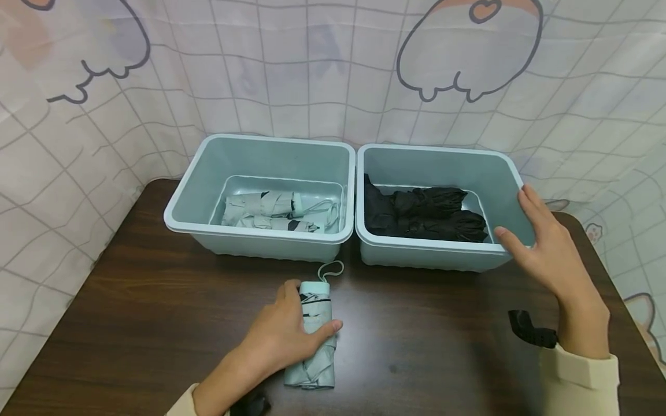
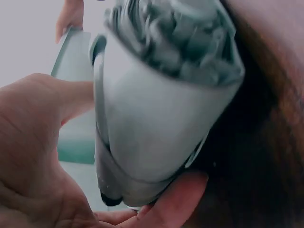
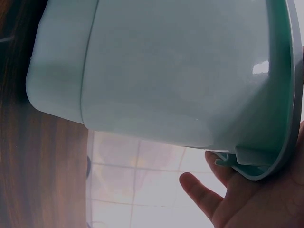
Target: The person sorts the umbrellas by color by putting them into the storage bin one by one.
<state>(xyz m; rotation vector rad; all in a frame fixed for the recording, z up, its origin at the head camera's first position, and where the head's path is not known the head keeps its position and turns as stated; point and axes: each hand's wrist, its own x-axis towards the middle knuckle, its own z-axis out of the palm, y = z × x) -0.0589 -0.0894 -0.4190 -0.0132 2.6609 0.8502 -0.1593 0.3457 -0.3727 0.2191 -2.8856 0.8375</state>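
My left hand (image 1: pixel 283 335) grips a folded mint-green umbrella (image 1: pixel 318 364) in front of the bins, thumb on its right side and fingers on its left. Its capped end and wrist loop point toward the bins; in the left wrist view its bunched cloth end (image 2: pixel 185 47) faces the camera. Whether it touches the table is unclear. My right hand (image 1: pixel 554 254) holds the front right corner of the right light-blue bin (image 1: pixel 442 254); in the right wrist view, fingers (image 3: pixel 202 194) reach below the bin's rim. Black folded umbrellas (image 1: pixel 426 214) lie in this bin.
A matching left bin (image 1: pixel 260 245) stands beside it, with mint-green folded umbrellas (image 1: pixel 265 208) inside. Both bins are on a dark wooden table (image 1: pixel 145 300). A white grid-patterned curtain (image 1: pixel 291 69) hangs behind and along the sides.
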